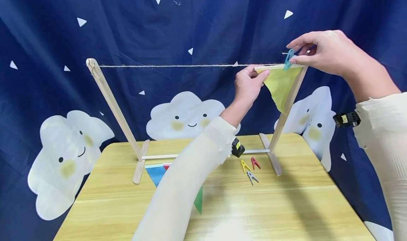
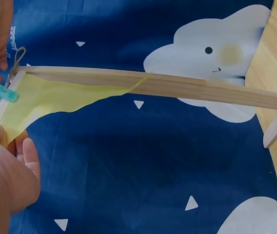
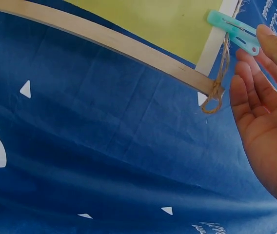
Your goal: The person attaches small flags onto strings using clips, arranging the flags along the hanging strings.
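Observation:
A yellow triangular pennant (image 1: 281, 86) hangs point-down at the right end of a string (image 1: 178, 66) tied between two wooden posts. My left hand (image 1: 249, 82) pinches the left corner of its white top edge between thumb and fingers. With thumb and fingertips my right hand (image 1: 327, 52) holds the handle end of a teal clothespin (image 1: 288, 59). In the right wrist view the jaws of the clothespin (image 3: 232, 30) sit over the pennant's white edge beside the string. A knotted loop of twine (image 3: 212, 100) shows at the post's top.
On the table (image 1: 254, 209) lie a yellow clothespin (image 1: 245, 166), a red clothespin (image 1: 255, 163) and a grey clothespin (image 1: 252, 177). A blue pennant (image 1: 155, 173) and a green pennant (image 1: 198, 200) are partly hidden by my left sleeve. The left post (image 1: 114, 106) leans outward.

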Demonstrator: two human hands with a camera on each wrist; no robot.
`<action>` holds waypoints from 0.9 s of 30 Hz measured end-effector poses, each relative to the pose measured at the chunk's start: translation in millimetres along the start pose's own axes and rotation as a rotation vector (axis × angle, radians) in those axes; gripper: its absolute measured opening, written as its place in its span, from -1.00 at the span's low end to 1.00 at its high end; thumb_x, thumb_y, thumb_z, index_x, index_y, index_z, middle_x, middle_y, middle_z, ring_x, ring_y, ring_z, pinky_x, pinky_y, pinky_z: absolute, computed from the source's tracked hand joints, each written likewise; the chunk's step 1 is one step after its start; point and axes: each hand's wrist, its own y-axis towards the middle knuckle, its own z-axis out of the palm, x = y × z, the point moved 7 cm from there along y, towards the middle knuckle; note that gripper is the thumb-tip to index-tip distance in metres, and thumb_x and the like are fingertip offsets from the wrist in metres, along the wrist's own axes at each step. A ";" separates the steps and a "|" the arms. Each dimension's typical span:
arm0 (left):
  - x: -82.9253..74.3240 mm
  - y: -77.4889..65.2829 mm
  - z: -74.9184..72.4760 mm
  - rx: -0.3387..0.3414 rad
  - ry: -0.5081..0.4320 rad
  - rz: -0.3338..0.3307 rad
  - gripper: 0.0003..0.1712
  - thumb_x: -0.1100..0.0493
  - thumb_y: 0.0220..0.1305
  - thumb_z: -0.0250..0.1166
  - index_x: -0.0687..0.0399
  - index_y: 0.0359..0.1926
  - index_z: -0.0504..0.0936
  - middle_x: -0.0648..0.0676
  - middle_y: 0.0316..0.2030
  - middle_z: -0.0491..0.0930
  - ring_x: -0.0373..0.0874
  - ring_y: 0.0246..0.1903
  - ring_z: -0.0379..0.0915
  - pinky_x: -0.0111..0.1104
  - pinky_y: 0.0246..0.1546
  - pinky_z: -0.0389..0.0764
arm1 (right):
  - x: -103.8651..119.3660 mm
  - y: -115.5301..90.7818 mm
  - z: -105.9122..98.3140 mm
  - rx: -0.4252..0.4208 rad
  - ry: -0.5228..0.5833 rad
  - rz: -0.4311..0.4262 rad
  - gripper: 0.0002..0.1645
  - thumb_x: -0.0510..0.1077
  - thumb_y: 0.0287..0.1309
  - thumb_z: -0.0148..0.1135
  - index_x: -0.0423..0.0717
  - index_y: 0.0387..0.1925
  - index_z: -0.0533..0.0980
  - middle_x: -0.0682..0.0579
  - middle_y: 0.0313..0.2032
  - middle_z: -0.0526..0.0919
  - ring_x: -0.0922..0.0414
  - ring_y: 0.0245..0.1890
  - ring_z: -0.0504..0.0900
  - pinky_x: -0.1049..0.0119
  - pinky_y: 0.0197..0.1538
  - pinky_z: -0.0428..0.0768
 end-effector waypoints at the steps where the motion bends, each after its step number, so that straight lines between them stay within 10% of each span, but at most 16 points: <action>1: 0.1 0.3 -1.2 -0.006 0.007 0.002 -0.76 0.21 0.30 0.46 0.22 -0.05 0.76 0.13 -0.34 0.75 -0.34 -0.49 0.54 -0.60 -0.38 0.64 | 0.1 0.3 0.2 -0.002 0.001 0.000 -0.48 -0.02 0.39 0.32 -0.17 0.26 0.55 -0.19 -0.12 0.59 -0.03 -0.16 0.44 0.66 -0.33 0.28; 16: 4.2 -3.2 -11.2 -0.002 0.014 0.047 -0.75 0.22 0.28 0.48 0.18 -0.04 0.75 0.12 -0.22 0.77 -0.32 -0.27 0.63 -0.63 -0.23 0.63 | -4.6 -15.0 0.6 -0.076 0.056 0.029 -0.41 0.03 0.41 0.29 -0.14 0.35 0.50 -0.23 0.04 0.59 -0.02 -0.08 0.46 0.77 -0.22 0.24; 22: 8.1 -10.0 -20.3 0.026 -0.001 0.062 -0.73 0.18 0.30 0.46 0.18 -0.02 0.74 0.10 -0.14 0.77 -0.27 -0.16 0.67 -0.59 -0.13 0.65 | -8.7 -31.5 3.6 -0.147 0.138 0.053 -0.38 0.09 0.44 0.24 -0.06 0.40 0.46 -0.22 0.19 0.56 -0.18 0.12 0.53 0.57 0.28 0.44; 27: 11.0 -15.0 -32.0 0.052 -0.017 0.107 -0.72 0.19 0.32 0.44 0.21 0.01 0.73 0.12 -0.08 0.77 -0.23 -0.10 0.68 -0.57 -0.05 0.65 | -9.6 -45.2 9.9 -0.209 0.218 0.058 -0.37 0.08 0.44 0.24 0.00 0.43 0.43 -0.16 0.28 0.54 -0.08 0.19 0.52 0.64 0.30 0.39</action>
